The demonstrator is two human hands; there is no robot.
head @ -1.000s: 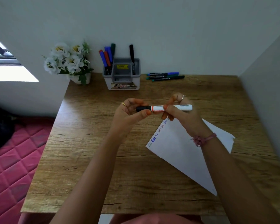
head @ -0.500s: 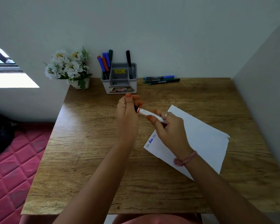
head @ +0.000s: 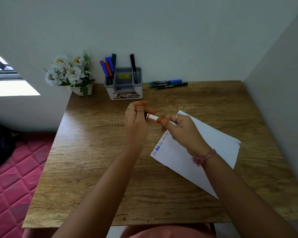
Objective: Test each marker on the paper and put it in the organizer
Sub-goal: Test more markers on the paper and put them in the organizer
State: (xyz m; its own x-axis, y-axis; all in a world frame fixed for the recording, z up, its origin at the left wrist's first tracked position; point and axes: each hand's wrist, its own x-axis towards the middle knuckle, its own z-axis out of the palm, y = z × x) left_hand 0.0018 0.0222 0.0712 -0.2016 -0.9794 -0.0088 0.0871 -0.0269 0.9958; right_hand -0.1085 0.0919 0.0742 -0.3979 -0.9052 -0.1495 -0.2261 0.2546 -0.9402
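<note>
I see both hands raised above the table, joined by one white marker with an orange band. My view shows the right hand curled round the barrel, and the left hand pinching the dark cap end (whether the cap is seated I cannot tell). The paper lies under the right hand. Beyond the left hand stands the organizer; three loose markers lie beyond the right hand.
</note>
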